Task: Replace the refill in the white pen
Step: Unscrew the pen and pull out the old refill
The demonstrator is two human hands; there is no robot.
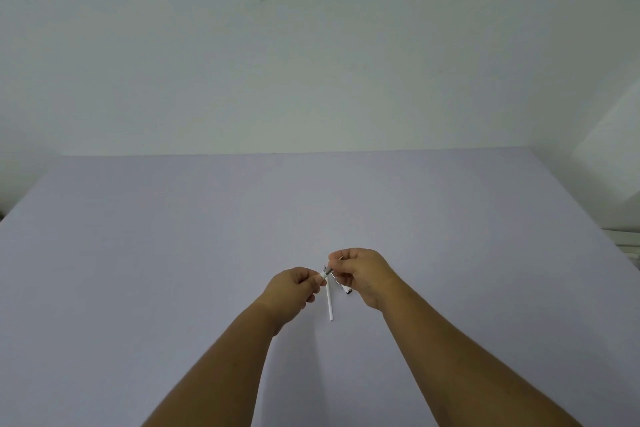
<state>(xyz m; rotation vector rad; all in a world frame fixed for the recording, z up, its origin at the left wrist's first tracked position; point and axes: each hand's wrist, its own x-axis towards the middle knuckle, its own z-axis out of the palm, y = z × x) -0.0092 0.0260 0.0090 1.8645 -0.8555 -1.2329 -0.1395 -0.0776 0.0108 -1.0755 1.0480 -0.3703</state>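
Both hands are pinching the white pen (324, 274) over the tabletop (173, 253): left hand (296, 288) on the barrel, right hand (360, 274) on the tip; a loose refill (330, 302) lies below; a slipped grip could drop small parts.

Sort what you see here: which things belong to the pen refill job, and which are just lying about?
In the job:
left hand
right hand
white pen
white tube
small dark-tipped piece

Lying about:
stacked items at the table's right edge

Table (173, 253) lies open all around both hands (294, 288).
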